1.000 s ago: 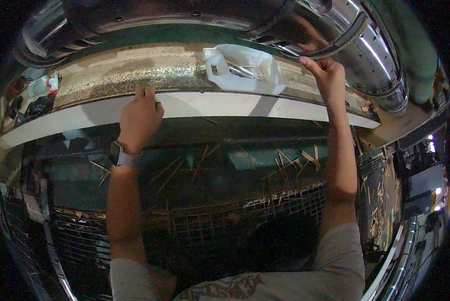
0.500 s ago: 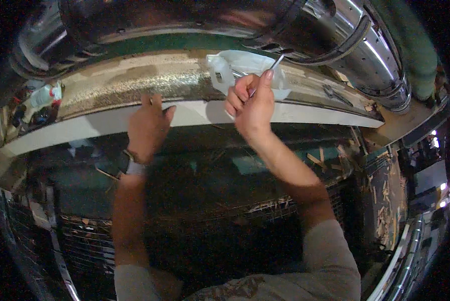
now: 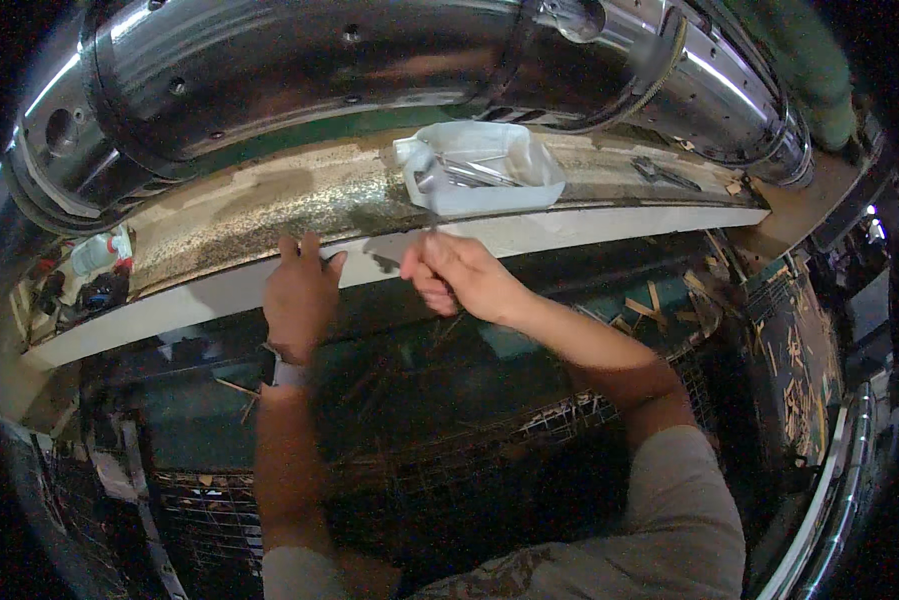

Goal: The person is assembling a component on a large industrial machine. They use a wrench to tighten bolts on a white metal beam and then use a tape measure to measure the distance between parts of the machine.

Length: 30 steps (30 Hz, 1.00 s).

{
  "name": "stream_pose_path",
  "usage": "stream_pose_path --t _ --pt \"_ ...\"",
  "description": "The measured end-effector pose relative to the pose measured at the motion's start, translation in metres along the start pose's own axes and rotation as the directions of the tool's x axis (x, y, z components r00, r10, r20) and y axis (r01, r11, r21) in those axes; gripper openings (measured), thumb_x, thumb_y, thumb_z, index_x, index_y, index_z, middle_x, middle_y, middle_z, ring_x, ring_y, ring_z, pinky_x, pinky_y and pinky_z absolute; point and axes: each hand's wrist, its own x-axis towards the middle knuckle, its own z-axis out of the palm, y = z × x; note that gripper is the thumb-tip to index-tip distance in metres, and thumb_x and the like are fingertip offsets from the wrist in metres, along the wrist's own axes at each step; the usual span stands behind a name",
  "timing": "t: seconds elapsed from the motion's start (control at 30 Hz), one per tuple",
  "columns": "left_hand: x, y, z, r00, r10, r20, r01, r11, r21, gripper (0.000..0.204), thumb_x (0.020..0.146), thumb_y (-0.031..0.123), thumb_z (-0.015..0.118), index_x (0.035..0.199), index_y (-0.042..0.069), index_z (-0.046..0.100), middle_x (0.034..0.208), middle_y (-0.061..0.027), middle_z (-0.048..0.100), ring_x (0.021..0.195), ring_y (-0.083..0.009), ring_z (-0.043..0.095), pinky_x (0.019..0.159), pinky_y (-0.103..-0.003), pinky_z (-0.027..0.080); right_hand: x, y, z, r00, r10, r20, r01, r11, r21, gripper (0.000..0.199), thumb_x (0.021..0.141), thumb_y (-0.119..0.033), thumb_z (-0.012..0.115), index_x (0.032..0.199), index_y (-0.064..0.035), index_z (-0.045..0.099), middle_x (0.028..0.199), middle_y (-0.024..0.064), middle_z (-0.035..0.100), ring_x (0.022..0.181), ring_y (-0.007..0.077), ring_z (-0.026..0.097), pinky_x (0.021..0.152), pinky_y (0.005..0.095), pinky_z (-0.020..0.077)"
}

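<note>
My left hand (image 3: 302,297) rests at the front edge of the long pale ledge (image 3: 269,212), its fingers stretched out and apart with nothing in them. To its right, my right hand (image 3: 461,274) is closed in a pinch just in front of the white ledge face (image 3: 509,229). A thin metal rod, blurred by motion, rises from its fingertips; its lower end is hidden in the hand. Behind that hand, on the ledge, stands a cut-open translucent plastic container (image 3: 489,199) with several shiny metal rods (image 3: 477,173) lying inside.
A large metal cylinder (image 3: 299,75) with holes runs along the back. Dark pliers (image 3: 665,174) lie on the ledge at right. A clear bottle (image 3: 99,254) and dark items sit at far left. Wood splinters (image 3: 794,390) litter the lower right.
My right hand has come down and left, away from the container, with the thin metal rod. My left hand stays at the ledge edge. The view has shifted, showing more of the cylinder.
</note>
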Motion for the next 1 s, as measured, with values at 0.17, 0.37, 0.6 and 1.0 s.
stream_pose_path --t 0.17,0.37,0.6,1.0 --pt "-0.003 -0.001 -0.009 0.996 0.063 -0.067 -0.066 0.997 -0.03 0.034 0.081 0.032 0.058 0.099 0.004 0.049 0.095 -0.0185 0.049 0.068 -0.0367 0.058 0.053 -0.043 0.048 -0.053 -0.025 -0.063 0.924 -0.28 -0.261 0.03 0.734 -0.679 0.024 0.093 -0.024 0.043 0.088 -0.0031 0.052 0.071 0.0024 0.049 0.07 0.0104 0.045 0.066 0.0242 0.0397" --pt "0.0 0.0 -0.013 0.999 0.04 0.011 -0.039 0.998 -0.042 0.034 0.081 0.032 0.058 0.099 0.005 0.049 0.095 -0.0183 0.049 0.069 -0.0367 0.058 0.054 -0.043 0.048 -0.06 -0.075 -0.104 0.855 -0.386 -0.345 -0.035 0.622 -0.782 0.024 0.092 -0.02 0.046 0.078 -0.002 0.052 0.064 0.0024 0.044 0.063 0.0092 0.039 0.059 0.0245 0.0361" --pt "0.001 -0.001 -0.013 0.999 0.019 0.029 -0.017 0.997 -0.077 0.035 0.084 0.037 0.053 0.096 0.005 0.051 0.095 -0.0186 0.049 0.074 -0.0373 0.057 0.058 -0.044 0.047 -0.046 -0.079 -0.117 0.858 -0.444 -0.259 0.034 0.553 -0.833 0.028 0.091 -0.023 0.048 0.075 -0.0016 0.052 0.062 0.0058 0.048 0.061 0.0123 0.042 0.057 0.027 0.0374" --pt "0.001 0.003 -0.016 1.0 -0.015 0.024 0.017 0.996 -0.083 0.036 0.083 0.038 0.054 0.095 0.004 0.05 0.096 -0.0197 0.049 0.076 -0.0393 0.057 0.061 -0.046 0.047 -0.037 -0.105 -0.126 0.826 -0.408 -0.388 -0.179 0.463 -0.868 0.037 0.081 -0.035 0.061 0.074 0.0018 0.062 0.056 0.0099 0.053 0.054 0.0138 0.047 0.054 0.0296 0.0409"
